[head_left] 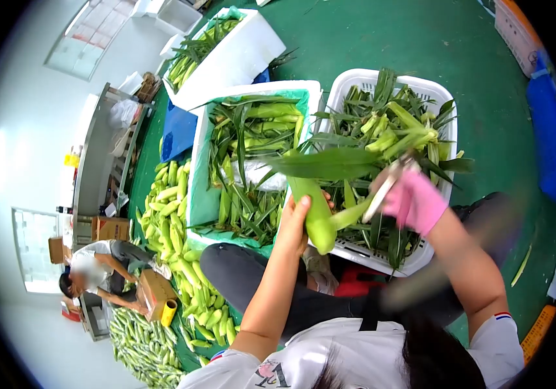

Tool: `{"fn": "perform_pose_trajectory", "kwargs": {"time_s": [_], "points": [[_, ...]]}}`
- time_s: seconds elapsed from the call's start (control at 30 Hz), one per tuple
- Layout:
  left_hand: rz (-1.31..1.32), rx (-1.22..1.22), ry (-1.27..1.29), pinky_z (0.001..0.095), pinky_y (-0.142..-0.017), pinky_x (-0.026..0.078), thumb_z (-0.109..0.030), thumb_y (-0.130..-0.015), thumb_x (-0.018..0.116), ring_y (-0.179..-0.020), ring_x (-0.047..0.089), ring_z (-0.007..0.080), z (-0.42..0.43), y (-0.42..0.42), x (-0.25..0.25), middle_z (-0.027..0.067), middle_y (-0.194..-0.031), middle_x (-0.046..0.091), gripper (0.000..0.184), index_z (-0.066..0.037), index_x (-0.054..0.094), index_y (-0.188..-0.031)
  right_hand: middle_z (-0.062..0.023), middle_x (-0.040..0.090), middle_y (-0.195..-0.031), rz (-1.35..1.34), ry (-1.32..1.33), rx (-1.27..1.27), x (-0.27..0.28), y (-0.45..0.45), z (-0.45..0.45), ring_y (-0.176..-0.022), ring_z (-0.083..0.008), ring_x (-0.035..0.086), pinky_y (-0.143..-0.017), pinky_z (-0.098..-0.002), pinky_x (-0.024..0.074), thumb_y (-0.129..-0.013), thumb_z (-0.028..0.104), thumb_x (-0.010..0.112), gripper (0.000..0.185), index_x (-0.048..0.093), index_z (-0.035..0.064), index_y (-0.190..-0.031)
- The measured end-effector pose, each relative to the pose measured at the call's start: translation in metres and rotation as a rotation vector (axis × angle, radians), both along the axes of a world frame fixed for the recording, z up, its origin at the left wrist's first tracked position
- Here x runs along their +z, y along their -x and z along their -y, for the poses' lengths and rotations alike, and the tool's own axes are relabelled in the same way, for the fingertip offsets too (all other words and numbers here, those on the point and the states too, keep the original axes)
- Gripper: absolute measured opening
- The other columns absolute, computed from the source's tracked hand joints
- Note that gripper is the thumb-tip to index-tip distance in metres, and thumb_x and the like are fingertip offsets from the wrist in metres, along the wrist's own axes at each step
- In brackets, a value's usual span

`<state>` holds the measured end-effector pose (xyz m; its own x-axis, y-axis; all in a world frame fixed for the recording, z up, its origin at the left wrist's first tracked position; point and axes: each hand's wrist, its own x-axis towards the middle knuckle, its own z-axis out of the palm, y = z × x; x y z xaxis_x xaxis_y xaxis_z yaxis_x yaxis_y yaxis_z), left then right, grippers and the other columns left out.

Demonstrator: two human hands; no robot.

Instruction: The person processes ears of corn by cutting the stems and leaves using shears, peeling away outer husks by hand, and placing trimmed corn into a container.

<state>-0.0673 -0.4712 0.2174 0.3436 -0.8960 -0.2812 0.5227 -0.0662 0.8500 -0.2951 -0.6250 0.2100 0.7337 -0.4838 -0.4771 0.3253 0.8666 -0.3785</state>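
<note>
My left hand (296, 223) is bare and wrapped round an ear of corn (317, 220) in its green husk. The ear tilts, with its rounded end low and a long leaf (323, 163) stretching across above it. A pale stalk (350, 216) sticks out from the ear toward my right hand (415, 198), which wears a pink glove. That hand is closed on pruning shears (385, 188), smeared by motion, close to the stalk. Below both hands stands a white plastic basket (453, 136) full of cut leaves and stalks (382, 133).
Left of the basket is a foam box (195, 194) of husked-in corn, with another foam box (245, 52) behind. Loose corn (175, 223) is heaped on the green floor (375, 32). Another person (106, 262) sits at far left by a cardboard box (158, 292).
</note>
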Motion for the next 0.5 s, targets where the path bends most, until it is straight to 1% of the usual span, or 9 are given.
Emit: {"fn": "perform_pose_trajectory", "kwargs": {"time_s": [0.07,0.1,0.13,0.2,0.23,0.27,0.33,0.4,0.5], "points": [[0.408,0.096,-0.04,0.035,-0.092,0.051,-0.02,-0.085,0.078,-0.102,0.063,0.0202,0.0,0.003,0.002,0.0121,-0.114,0.064,0.058,-0.001,0.048,-0.131,-0.0101,0.064,-0.092,-0.092,0.118,0.048,0.014,-0.012,-0.038,-0.092,-0.0225,0.067,-0.075,-0.0381,0.0584,-0.087,0.008,0.06,0.024,0.056,0.0039,-0.11],[0.446,0.072,-0.005,0.032,-0.096,0.047,-0.017,-0.083,0.081,-0.105,0.061,0.017,0.004,0.009,0.017,0.0083,-0.117,0.063,0.062,-0.001,0.048,-0.134,-0.0089,0.064,-0.09,-0.15,0.209,0.047,0.027,-0.017,-0.05,-0.086,-0.0197,0.066,-0.073,-0.0348,0.0571,-0.086,0.008,0.06,0.024,0.055,0.0031,-0.109],[0.576,0.061,0.054,0.0337,-0.101,0.044,-0.019,-0.081,0.082,-0.115,0.058,0.0188,0.007,0.009,0.019,0.0086,-0.128,0.058,0.063,-0.002,0.05,-0.133,-0.0077,0.063,-0.088,-0.206,0.295,0.045,0.04,-0.016,-0.057,-0.08,-0.0168,0.065,-0.07,-0.0315,0.0558,-0.085,0.008,0.061,0.025,0.055,0.0023,-0.108],[1.026,-0.005,0.086,0.0345,-0.103,0.042,-0.011,-0.078,0.08,-0.119,0.054,0.0207,0.01,-0.003,0.011,0.008,-0.13,0.055,0.063,-0.005,0.05,-0.133,-0.0063,0.063,-0.084,-0.271,0.618,0.005,0.051,-0.007,-0.049,-0.07,-0.0121,0.059,-0.065,-0.0276,0.0514,-0.087,0.009,0.06,0.023,0.055,0.0016,-0.108],[1.223,0.004,0.181,0.0366,-0.105,0.04,-0.002,-0.071,0.076,-0.123,0.051,0.0245,0.016,0.001,0.021,0.0103,-0.13,0.053,0.063,-0.005,0.053,-0.13,-0.0075,0.065,-0.089,-0.247,0.589,-0.026,0.063,-0.002,-0.045,-0.069,-0.0115,0.059,-0.063,-0.027,0.0511,-0.088,0.008,0.061,0.024,0.054,0.0039,-0.111],[1.259,0.01,0.188,0.0407,-0.105,0.041,0.005,-0.062,0.07,-0.123,0.051,0.0329,0.02,0.01,0.031,0.0146,-0.127,0.054,0.068,-0.006,0.056,-0.127,-0.0075,0.065,-0.087,-0.168,0.597,-0.063,0.066,0.002,-0.042,-0.066,-0.011,0.059,-0.059,-0.0252,0.0504,-0.089,0.009,0.06,0.024,0.053,0.0034,-0.111],[1.298,-0.026,0.202,0.0409,-0.105,0.041,0.006,-0.061,0.069,-0.124,0.051,0.0343,0.026,0.019,0.036,0.0154,-0.126,0.054,0.067,-0.008,0.057,-0.126,-0.0076,0.066,-0.085,-0.199,0.697,-0.014,0.081,0.008,-0.036,-0.067,-0.0102,0.057,-0.063,-0.0248,0.0485,-0.09,0.011,0.058,0.021,0.055,0.0017,-0.108],[1.31,-0.084,0.229,0.0445,-0.107,0.037,0.007,-0.06,0.067,-0.123,0.051,0.0352,0.029,0.024,0.034,0.0155,-0.125,0.054,0.067,-0.008,0.058,-0.124,-0.0037,0.064,-0.083,-0.164,0.627,0.071,0.086,0.012,-0.033,-0.071,-0.0094,0.059,-0.064,-0.0252,0.0485,-0.085,0.012,0.068,0.026,0.057,0.0038,-0.108],[1.359,-0.155,0.265,0.0482,-0.111,0.031,0.006,-0.059,0.066,-0.122,0.05,0.035,0.032,0.028,0.033,0.0144,-0.124,0.054,0.067,-0.009,0.059,-0.124,-0.0015,0.062,-0.085,-0.227,0.806,0.155,0.071,0.01,-0.031,-0.075,-0.0115,0.06,-0.07,-0.0274,0.0495,-0.084,0.015,0.071,0.027,0.058,0.0059,-0.107]]}}
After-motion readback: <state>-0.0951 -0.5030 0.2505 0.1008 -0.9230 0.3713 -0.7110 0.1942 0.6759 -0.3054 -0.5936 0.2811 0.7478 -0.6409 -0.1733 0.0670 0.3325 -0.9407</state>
